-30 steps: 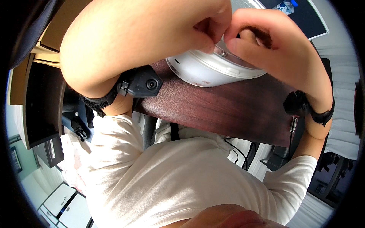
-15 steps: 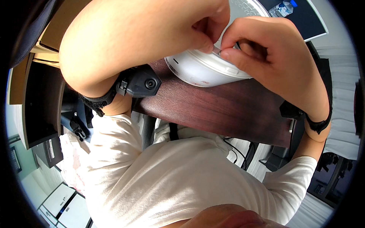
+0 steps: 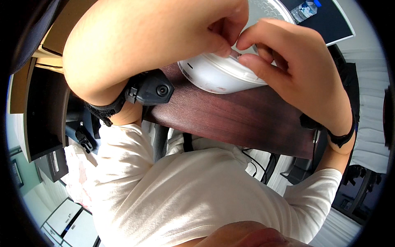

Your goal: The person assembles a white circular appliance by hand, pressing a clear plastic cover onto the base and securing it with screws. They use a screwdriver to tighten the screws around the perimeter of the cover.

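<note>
Both my hands meet over the near rim of a white round tub-like vessel (image 3: 218, 76) standing on a dark brown table. My left hand (image 3: 226, 33) is closed in a pinch, thumb and fingertips at a small translucent piece (image 3: 235, 54) too small to name. My right hand (image 3: 288, 55) is curled just to the right, its thumb tip against the same small piece and its index finger arched above. Its other fingers are bent into the palm. The hands and the left forearm hide much of the vessel's top, where a patterned pale surface shows.
The dark brown tabletop (image 3: 247, 117) runs in front of me. Beyond the vessel, a plastic bottle with a blue cap (image 3: 305, 11) lies on a dark panel with a white edge. To the left stands a dark shelf unit (image 3: 47, 107). Cables (image 3: 263, 168) hang below the table.
My right hand's fingers have loosened a little and its wrist has shifted slightly. My left hand and the vessel stay almost in place.
</note>
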`<state>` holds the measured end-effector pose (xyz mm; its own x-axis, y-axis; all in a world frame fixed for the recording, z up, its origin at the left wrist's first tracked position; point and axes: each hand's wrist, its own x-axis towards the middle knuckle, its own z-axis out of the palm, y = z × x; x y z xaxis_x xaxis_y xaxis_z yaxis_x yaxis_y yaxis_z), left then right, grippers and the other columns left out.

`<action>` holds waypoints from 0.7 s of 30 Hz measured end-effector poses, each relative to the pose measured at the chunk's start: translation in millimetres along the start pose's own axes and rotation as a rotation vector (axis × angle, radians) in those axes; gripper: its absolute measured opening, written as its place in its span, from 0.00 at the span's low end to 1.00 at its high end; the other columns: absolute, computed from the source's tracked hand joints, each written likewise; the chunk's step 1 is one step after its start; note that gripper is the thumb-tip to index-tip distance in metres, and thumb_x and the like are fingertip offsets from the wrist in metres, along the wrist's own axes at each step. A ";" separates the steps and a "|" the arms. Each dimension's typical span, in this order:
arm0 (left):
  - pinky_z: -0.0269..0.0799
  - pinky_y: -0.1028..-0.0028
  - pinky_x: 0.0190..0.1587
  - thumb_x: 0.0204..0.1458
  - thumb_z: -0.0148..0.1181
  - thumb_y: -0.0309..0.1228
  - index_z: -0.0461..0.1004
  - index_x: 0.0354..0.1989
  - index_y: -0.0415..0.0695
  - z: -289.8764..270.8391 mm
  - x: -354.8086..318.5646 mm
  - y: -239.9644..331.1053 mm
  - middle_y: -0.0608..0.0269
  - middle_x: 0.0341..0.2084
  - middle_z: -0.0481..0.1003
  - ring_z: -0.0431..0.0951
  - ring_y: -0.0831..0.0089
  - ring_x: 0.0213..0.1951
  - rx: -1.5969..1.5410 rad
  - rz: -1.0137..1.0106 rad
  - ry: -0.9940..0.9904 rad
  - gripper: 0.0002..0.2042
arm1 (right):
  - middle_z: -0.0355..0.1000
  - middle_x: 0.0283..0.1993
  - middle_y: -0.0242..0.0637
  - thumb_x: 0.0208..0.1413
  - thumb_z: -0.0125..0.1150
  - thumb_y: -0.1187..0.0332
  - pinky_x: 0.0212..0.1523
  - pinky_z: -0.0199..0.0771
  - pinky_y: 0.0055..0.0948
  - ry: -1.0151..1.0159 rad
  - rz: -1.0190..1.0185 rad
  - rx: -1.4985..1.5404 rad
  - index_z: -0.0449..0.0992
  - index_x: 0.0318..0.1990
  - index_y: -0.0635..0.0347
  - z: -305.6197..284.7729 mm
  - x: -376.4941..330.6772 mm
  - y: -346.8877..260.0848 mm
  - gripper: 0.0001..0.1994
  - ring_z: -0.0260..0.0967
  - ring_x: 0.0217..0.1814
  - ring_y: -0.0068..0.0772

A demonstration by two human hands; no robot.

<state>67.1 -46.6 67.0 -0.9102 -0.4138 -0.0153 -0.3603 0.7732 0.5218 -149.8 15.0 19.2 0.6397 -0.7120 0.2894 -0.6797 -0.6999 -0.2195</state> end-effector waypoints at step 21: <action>0.78 0.66 0.38 0.52 0.66 0.26 0.81 0.32 0.36 1.0 2.4 -11.5 0.49 0.27 0.81 0.82 0.54 0.33 -0.110 0.004 -0.010 0.06 | 0.72 0.36 0.41 0.59 0.64 0.69 0.30 0.69 0.38 -0.039 -0.049 -0.155 0.76 0.40 0.60 1.8 7.1 -6.0 0.06 0.69 0.30 0.49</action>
<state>68.8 -56.0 60.1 -0.9136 -0.4060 -0.0214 -0.3331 0.7173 0.6120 -140.5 14.0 20.9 0.6845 -0.6813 0.2595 -0.6928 -0.7187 -0.0592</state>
